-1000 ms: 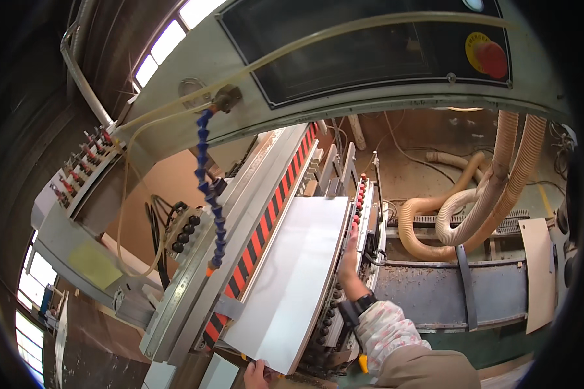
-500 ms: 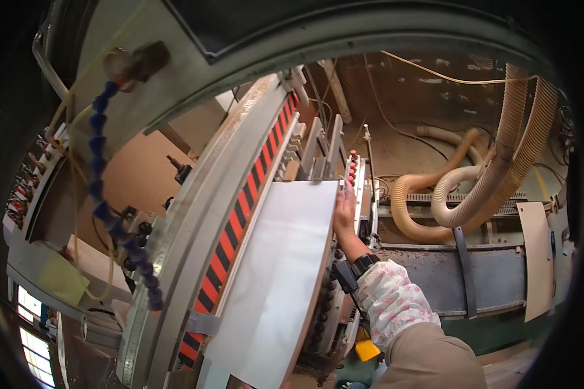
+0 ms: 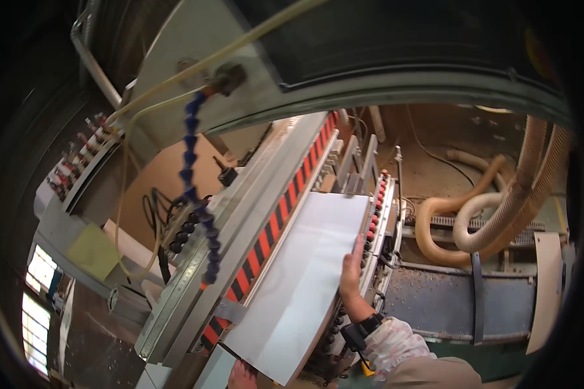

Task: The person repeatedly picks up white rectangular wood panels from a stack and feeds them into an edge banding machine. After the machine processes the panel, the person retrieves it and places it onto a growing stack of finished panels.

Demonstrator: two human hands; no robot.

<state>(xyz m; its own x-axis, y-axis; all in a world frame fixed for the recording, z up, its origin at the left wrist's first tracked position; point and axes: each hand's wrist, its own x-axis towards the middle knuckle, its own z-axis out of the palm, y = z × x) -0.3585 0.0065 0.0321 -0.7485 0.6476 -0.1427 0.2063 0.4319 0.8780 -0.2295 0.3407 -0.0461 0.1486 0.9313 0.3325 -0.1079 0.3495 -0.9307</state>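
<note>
A white panel (image 3: pixel 305 285) lies flat on the bed of a woodworking machine, its long left edge running along a fence marked with red and black stripes (image 3: pixel 276 220). The right hand (image 3: pixel 352 275) rests on the panel's right edge about halfway along, palm down, fingers (image 3: pixel 357 245) stretched out together and pointing away from the person, pressed flat on the board rather than wrapped around it. A dark wristband (image 3: pixel 360 332) sits at that wrist, above a light patterned sleeve (image 3: pixel 396 343).

The left hand (image 3: pixel 242 376) shows only in part at the bottom edge, touching the panel's near corner; whether it grips the corner or only props it cannot be told.

Just right of the panel runs a row of red rollers (image 3: pixel 377 204). A blue jointed hose (image 3: pixel 198 194) hangs from the grey hood (image 3: pixel 318 84) down over the fence's left side. Beige ribbed ducts (image 3: pixel 493 214) curl over the dusty floor on the right, well apart from the panel. A rail of red-tipped switches (image 3: pixel 78 152) stands far left.
</note>
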